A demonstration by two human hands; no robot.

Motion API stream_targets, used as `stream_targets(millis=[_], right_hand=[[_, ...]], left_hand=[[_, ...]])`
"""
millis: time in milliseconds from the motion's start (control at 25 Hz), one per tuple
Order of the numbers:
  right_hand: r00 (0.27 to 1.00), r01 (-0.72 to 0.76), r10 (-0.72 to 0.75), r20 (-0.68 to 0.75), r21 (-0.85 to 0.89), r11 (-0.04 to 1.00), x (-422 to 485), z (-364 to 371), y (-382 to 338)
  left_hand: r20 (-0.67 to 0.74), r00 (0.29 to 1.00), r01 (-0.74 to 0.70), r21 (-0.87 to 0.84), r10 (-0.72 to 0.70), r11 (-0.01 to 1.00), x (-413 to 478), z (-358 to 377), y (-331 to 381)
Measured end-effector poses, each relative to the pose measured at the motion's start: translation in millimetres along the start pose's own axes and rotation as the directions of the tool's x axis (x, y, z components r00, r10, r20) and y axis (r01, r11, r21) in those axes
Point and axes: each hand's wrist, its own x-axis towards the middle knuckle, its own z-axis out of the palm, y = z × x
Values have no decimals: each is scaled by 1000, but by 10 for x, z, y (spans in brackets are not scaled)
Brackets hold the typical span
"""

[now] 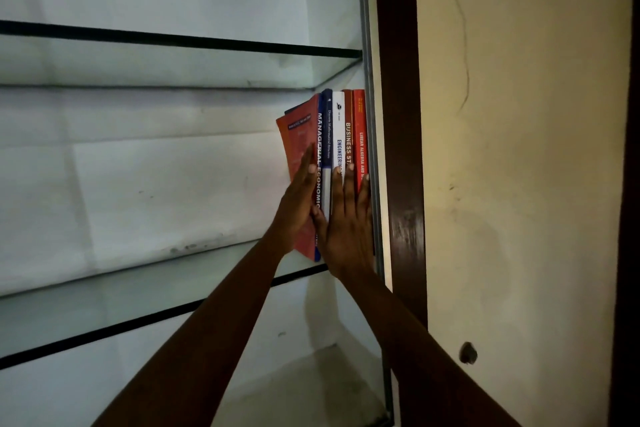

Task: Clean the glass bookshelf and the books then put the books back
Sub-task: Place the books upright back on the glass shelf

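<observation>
Glass bookshelf (173,274) holds the books (337,149) upright at its far right end against the side pane, with bare shelf stretching left. Both hands, left (299,198) and right (348,222), press flat and open, gripping nothing; released carelessly, the leftmost book could topple left.

Head view, close, facing shelf (156,288)

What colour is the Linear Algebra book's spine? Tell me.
Red, with pale lettering, on the Linear Algebra book; head view.
</observation>
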Motion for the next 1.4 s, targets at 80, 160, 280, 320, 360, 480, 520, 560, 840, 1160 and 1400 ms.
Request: stream_targets(millis=[80,160,280,320,360,480,520,560,840,1160,1400], right_hand=[[998,49,-51,35,43,998,20,-42,24],[994,102,-102,38,-6,995,82,-27,14],[994,85,-82,67,-41,996,169,7,3],[993,94,-91,77,-25,995,184,-4,6],[990,98,-100,97,19,995,190,-50,5],[988,46,-83,127,270,962,79,-263,-67],[991,56,-93,98,323,945,-38,-341,-153],[992,90,-114,50,343,935,-190,-414,-260],[813,-237,-179,555,596,767,-1492,-780,-1355],[43,-509,-550,834,492,707,-3822,-933,-3610],[-420,-493,-804,421,638,592,-5796,-1923,-5338]], left_hand=[[-1,1000,5,-10,-5,1000,-25,-18,-25],[1,1000,7,-22,-7,1000,-46,-36,-56],[3,1000,16,-24,-16,1000,-64,-50,-33],[5,1000,26,-19,-25,999,-65,-40,24],[3,999,45,-4,-45,999,-74,-32,95],[-51,996,74,115,-68,991,-184,-85,265],[-94,995,64,213,-45,975,-288,-157,314],[-133,991,46,298,-7,954,-459,-239,365],[-253,966,189,568,-48,801,-3073,-911,591],[-842,377,872,182,-386,455,-7190,-1209,1547],[-935,-302,924,-335,-184,186,-9651,-239,2995]])
